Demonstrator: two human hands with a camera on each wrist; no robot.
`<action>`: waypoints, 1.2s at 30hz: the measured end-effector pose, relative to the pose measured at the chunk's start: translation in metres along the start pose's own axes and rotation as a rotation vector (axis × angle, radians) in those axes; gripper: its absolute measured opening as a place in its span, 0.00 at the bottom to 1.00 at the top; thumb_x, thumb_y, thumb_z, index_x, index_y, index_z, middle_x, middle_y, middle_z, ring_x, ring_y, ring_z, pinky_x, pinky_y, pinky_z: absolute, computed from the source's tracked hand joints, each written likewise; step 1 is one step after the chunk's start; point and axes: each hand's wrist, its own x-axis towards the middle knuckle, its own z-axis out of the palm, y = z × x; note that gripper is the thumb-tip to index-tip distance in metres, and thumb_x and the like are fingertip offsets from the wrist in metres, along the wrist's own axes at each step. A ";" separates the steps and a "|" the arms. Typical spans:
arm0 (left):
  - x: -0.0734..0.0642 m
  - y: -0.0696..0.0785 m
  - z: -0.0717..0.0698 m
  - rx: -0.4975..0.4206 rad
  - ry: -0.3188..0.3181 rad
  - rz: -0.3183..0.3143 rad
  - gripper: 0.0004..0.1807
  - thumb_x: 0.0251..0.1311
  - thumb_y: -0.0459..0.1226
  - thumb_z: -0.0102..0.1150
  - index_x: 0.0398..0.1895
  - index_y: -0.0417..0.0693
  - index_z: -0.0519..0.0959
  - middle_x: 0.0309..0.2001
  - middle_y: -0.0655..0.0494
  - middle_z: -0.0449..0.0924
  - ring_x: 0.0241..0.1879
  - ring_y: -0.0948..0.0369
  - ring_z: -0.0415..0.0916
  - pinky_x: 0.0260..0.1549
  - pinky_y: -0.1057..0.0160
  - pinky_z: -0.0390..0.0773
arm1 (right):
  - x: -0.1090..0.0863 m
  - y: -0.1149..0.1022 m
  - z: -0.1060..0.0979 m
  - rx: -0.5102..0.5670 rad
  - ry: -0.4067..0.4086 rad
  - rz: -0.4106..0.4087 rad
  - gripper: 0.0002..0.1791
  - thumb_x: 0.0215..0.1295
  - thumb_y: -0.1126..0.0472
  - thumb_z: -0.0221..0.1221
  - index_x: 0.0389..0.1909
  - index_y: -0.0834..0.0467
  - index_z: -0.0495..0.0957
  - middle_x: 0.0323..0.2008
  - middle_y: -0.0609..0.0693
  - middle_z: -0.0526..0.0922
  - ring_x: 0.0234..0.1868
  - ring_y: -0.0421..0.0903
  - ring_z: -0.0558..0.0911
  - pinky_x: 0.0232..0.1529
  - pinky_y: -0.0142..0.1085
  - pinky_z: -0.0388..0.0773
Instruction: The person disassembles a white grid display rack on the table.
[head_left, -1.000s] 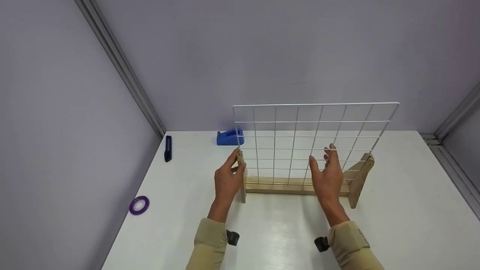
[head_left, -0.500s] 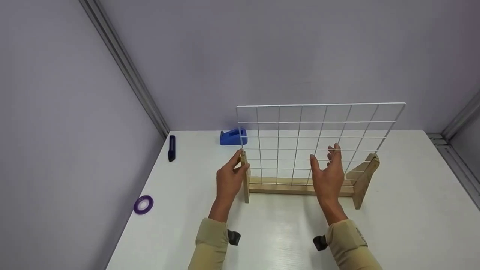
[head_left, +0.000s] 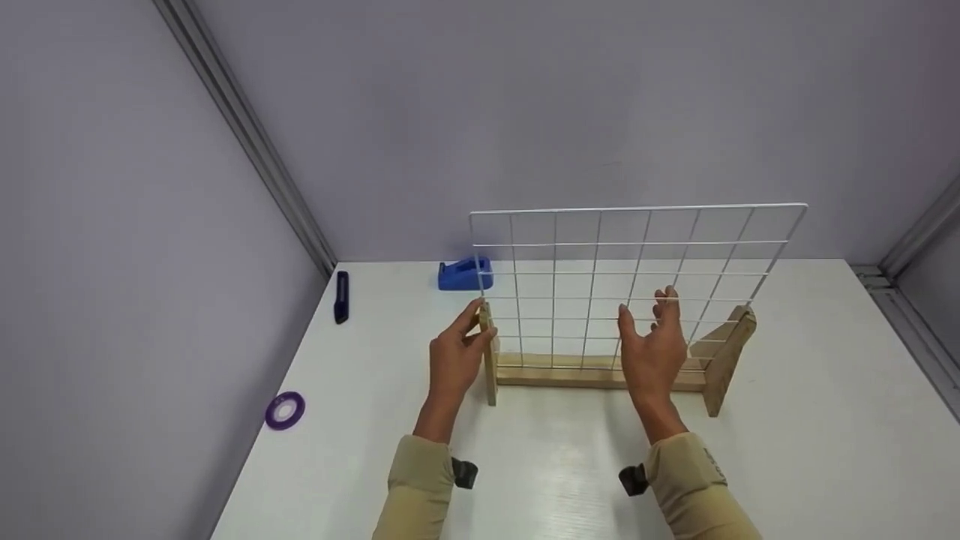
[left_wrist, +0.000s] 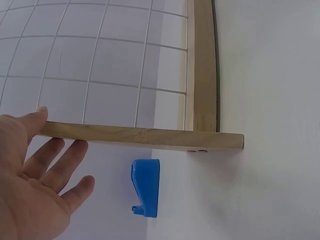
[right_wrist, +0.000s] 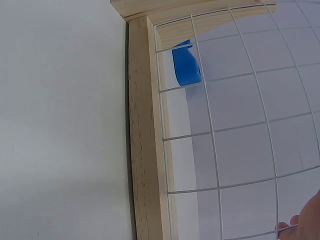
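A white wire grid panel [head_left: 637, 208] stands leaning back in a wooden stand with a bottom rail [head_left: 562, 377]. My left hand [head_left: 455, 356] pinches the upper end of the stand's left side piece [head_left: 489, 375]; in the left wrist view the thumb lies on one face and fingers on the other. My right hand [head_left: 654, 356] is at the front of the grid, right of the middle, thumb and fingers spread and pointing up. In the right wrist view, its fingertips [right_wrist: 286, 231] sit right at a wire. The right side piece [head_left: 727, 364] stands untouched.
Behind the grid's left edge stands a blue tape dispenser [head_left: 465, 275]. A dark blue utility knife [head_left: 342, 298] lies near the table's back left corner. A purple tape roll [head_left: 285, 410] lies by the left edge. Grey walls rise behind and to the left.
The head view shifts slightly sideways. Both hands keep almost the same places on the stand and at the grid.
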 end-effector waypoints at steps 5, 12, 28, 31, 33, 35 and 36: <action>0.002 -0.003 -0.004 -0.010 -0.027 -0.022 0.30 0.65 0.40 0.67 0.70 0.65 0.74 0.63 0.48 0.81 0.57 0.52 0.84 0.52 0.58 0.85 | 0.000 -0.001 -0.001 -0.013 -0.006 0.009 0.38 0.69 0.56 0.65 0.75 0.63 0.62 0.69 0.60 0.75 0.67 0.59 0.77 0.65 0.52 0.77; 0.009 -0.001 -0.008 -0.026 -0.055 -0.037 0.30 0.63 0.40 0.69 0.69 0.64 0.76 0.60 0.50 0.83 0.58 0.54 0.83 0.54 0.57 0.85 | 0.004 -0.003 -0.004 -0.015 -0.013 0.000 0.40 0.68 0.56 0.65 0.76 0.63 0.59 0.70 0.59 0.73 0.67 0.60 0.77 0.63 0.54 0.77; 0.010 -0.006 -0.013 -0.055 -0.100 -0.077 0.32 0.62 0.39 0.70 0.70 0.62 0.75 0.62 0.51 0.81 0.62 0.53 0.80 0.55 0.56 0.84 | 0.004 -0.007 -0.005 0.000 -0.013 0.041 0.41 0.67 0.57 0.65 0.77 0.62 0.59 0.71 0.58 0.73 0.67 0.58 0.77 0.64 0.52 0.77; 0.010 -0.006 -0.014 -0.053 -0.108 -0.079 0.32 0.62 0.39 0.70 0.70 0.64 0.74 0.63 0.49 0.81 0.62 0.50 0.80 0.55 0.54 0.84 | 0.004 -0.009 -0.005 0.006 -0.013 0.052 0.41 0.67 0.57 0.65 0.77 0.61 0.59 0.71 0.58 0.73 0.68 0.59 0.77 0.65 0.51 0.77; 0.010 -0.007 -0.014 -0.056 -0.109 -0.082 0.32 0.62 0.39 0.70 0.70 0.64 0.74 0.63 0.50 0.81 0.62 0.50 0.80 0.55 0.54 0.84 | 0.004 -0.009 -0.005 0.014 -0.015 0.058 0.41 0.67 0.57 0.65 0.77 0.61 0.59 0.71 0.58 0.73 0.68 0.59 0.76 0.66 0.51 0.76; 0.010 -0.006 -0.014 -0.063 -0.110 -0.084 0.32 0.62 0.39 0.70 0.70 0.64 0.74 0.63 0.50 0.80 0.63 0.51 0.79 0.55 0.54 0.84 | 0.004 -0.010 -0.004 0.020 -0.017 0.057 0.42 0.67 0.58 0.65 0.78 0.60 0.58 0.71 0.58 0.72 0.68 0.59 0.76 0.66 0.52 0.76; 0.010 -0.006 -0.014 -0.065 -0.111 -0.085 0.32 0.62 0.39 0.70 0.70 0.64 0.74 0.63 0.51 0.80 0.63 0.52 0.79 0.54 0.54 0.84 | 0.004 -0.010 -0.004 0.021 -0.017 0.055 0.42 0.67 0.58 0.65 0.78 0.60 0.58 0.71 0.58 0.72 0.68 0.59 0.76 0.66 0.52 0.76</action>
